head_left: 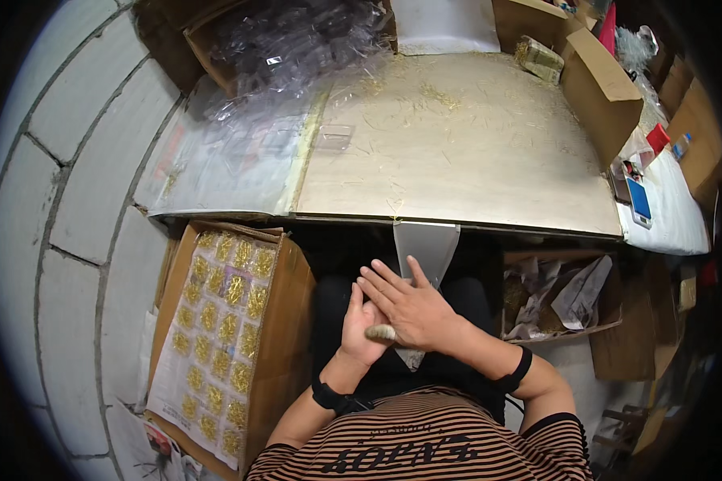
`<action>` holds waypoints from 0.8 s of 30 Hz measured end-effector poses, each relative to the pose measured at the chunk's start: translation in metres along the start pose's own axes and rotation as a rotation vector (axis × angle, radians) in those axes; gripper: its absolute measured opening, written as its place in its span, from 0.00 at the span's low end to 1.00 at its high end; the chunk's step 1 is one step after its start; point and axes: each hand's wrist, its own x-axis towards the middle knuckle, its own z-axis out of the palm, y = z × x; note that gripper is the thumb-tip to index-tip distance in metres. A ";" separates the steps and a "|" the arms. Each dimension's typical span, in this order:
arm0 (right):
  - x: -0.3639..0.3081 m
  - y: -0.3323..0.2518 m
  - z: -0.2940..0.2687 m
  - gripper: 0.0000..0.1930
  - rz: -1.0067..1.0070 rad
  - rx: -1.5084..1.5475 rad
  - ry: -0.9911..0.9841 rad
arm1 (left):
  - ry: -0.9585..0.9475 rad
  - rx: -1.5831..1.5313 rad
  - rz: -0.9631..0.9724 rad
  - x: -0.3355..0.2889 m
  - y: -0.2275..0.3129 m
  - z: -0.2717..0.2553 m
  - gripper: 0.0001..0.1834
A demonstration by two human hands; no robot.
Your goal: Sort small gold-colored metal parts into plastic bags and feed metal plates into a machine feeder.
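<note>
beige, ribbed, rounded piece (380, 332), left hand (361, 335) under right hand (415, 313), cannot tell whether either grip holds it

The camera sits on the person's head and looks down. It is close to the striped shirt (409, 429), a bit farther from the left hand (363, 335) and right hand (417, 311), and farthest from the table (473, 160). Its wide view bends straight edges.

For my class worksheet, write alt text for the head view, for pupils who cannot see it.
A person's right hand lies across the left hand, a pale ribbed piece showing where they meet, before a worktable. Left, a cardboard box holds rows of clear packets of thin gold-coloured pieces; clear plastic packaging is heaped behind.
</note>
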 end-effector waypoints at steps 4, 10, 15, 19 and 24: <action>0.000 -0.004 -0.022 0.41 -0.052 -0.002 -0.042 | 0.059 -0.060 0.099 -0.002 -0.006 0.009 0.41; 0.043 -0.041 -0.070 0.43 -0.114 0.183 0.254 | 0.126 0.251 0.283 -0.043 0.048 -0.019 0.25; 0.027 -0.035 -0.064 0.30 -0.048 0.392 0.426 | 0.486 0.477 0.557 -0.165 0.137 -0.016 0.21; 0.024 -0.032 -0.034 0.35 0.123 0.564 0.080 | 0.840 0.528 0.774 -0.308 0.190 -0.050 0.18; 0.017 -0.016 -0.019 0.32 0.116 0.490 -0.076 | 1.320 0.371 0.790 -0.385 0.213 -0.129 0.14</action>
